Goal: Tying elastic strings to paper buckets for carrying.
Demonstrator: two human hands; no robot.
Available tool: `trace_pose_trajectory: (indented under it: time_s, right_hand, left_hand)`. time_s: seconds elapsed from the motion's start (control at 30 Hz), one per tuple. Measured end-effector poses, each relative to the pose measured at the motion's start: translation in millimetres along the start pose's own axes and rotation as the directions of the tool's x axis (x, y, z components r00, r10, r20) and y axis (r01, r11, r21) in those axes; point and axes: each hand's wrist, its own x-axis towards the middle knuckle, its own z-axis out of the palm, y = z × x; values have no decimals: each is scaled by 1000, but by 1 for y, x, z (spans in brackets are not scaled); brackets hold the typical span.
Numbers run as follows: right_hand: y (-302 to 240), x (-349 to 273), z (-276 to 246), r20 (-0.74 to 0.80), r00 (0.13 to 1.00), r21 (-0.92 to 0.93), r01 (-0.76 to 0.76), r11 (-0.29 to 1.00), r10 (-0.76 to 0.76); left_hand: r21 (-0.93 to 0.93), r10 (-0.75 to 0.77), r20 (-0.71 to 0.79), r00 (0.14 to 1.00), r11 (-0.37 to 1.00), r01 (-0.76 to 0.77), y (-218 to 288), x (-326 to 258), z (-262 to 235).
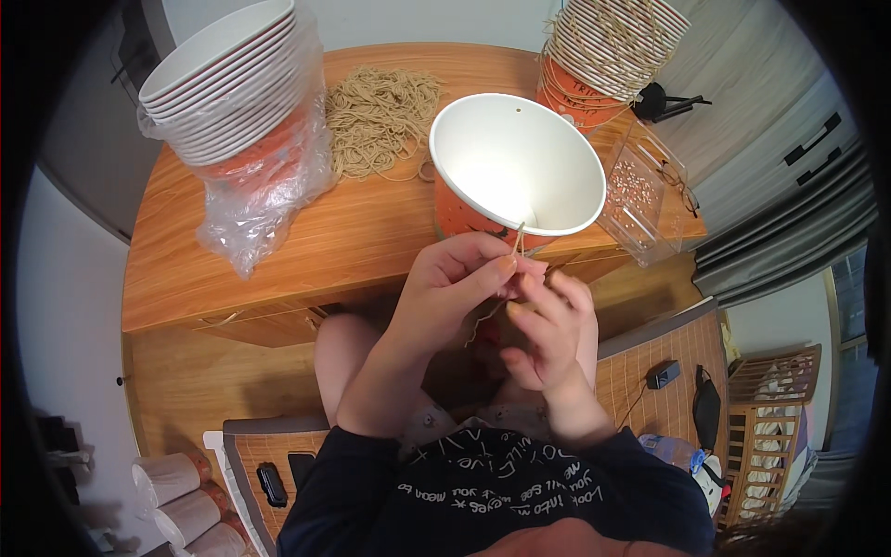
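Observation:
A large paper bucket [574, 167], white inside and orange outside, stands at the table's near edge with its mouth tilted toward me. A thin tan cord [518, 243] runs from its near rim down to my fingers, and a loose end dangles below them. Between thumb and index finger, my left hand [455, 288] pinches the cord just under the rim. Close by on the right is my right hand [554, 325], its thumb and fingers apart, nearest the cord; no object shows in it. A small hole is visible in the bucket's far wall.
Nested white-rimmed buckets [227, 88] in clear plastic stand at the left. Behind the bucket lies a heap of cut cord [380, 116]. At back right are stacked buckets [603, 56] with cords attached, and a clear tray [636, 200] of small copper-coloured pieces with glasses beside it.

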Motion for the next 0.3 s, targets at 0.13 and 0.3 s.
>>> trace_pose_trajectory:
  time_s: [0.13,0.3]
  right_hand:
    - [-7,-9,18,-240,961,150,-104,983,139]
    - [-11,-13,32,-2,862,604,-403,687,507]
  left_hand:
    - [180,-24,-75,997,983,37,1,0,4]
    - [191,9,-10,1000,982,-7,-2,-1,5]
